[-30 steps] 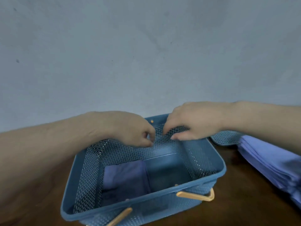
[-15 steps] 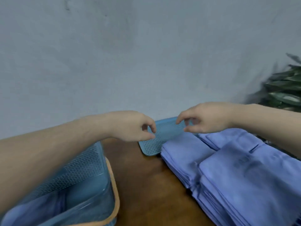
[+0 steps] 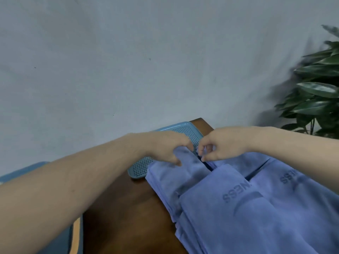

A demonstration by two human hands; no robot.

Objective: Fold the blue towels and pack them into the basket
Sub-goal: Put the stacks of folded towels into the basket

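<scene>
grey wall, dark wooden table. both my hands reach the far edge of the stacked blue cloth towels at centre: left hand loosely curled, right hand narrowly pinched. best to pinch only the top layer's corners.

Lighting: dim, even, cool bluish cast. Shadows: soft, faint. Glare: none. Motion blur smears the plant at right. Wide-angle distortion bends the frame edges.
</scene>
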